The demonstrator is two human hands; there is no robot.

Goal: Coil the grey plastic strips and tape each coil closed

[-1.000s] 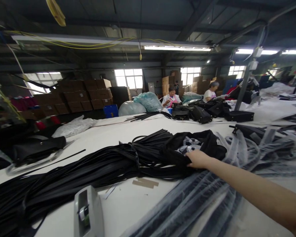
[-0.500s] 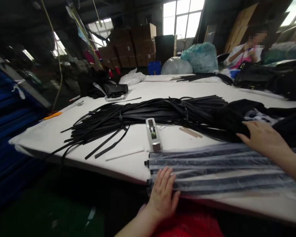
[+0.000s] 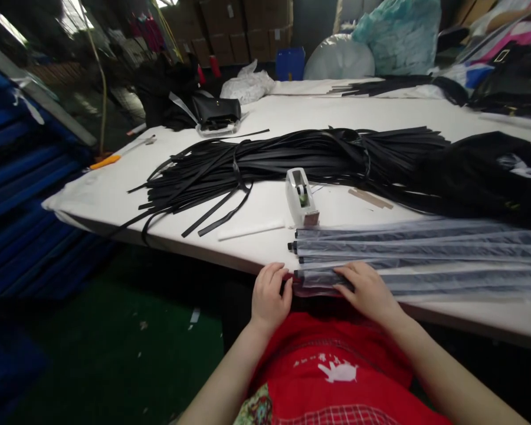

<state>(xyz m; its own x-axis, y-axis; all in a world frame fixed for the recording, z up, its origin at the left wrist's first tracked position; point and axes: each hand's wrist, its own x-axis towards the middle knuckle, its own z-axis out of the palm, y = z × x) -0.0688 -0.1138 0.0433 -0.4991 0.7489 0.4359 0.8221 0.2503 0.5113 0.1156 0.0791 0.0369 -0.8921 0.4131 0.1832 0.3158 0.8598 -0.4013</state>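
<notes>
Several long black straps in clear plastic sleeves [image 3: 446, 282] lie side by side along the table's near edge, black ends pointing left. My right hand [image 3: 368, 290] has thumb and fingers on either side of the nearest sleeved strap, close to its left end. At the table edge, just left of that end, is my left hand [image 3: 269, 298]. Its fingers are bent with the thumb apart, and nothing shows between them. Behind the sleeve ends stands a white tape dispenser [image 3: 295, 203]. A thin white strip [image 3: 251, 230] lies left of it.
A large bundle of loose black straps [image 3: 287, 156] stretches across the white table [image 3: 287, 115]. Black fabric [image 3: 478, 171] is heaped to the right. Further back are a black bag [image 3: 216, 112], an orange-handled tool [image 3: 105, 162] and a white plastic bag [image 3: 246, 85]. Blue stacked material [image 3: 35, 218] stands left.
My right hand has come from the black fabric at the right down to the nearest sleeved strap. My left hand has shifted off the sleeves to the table edge. The view has tilted down.
</notes>
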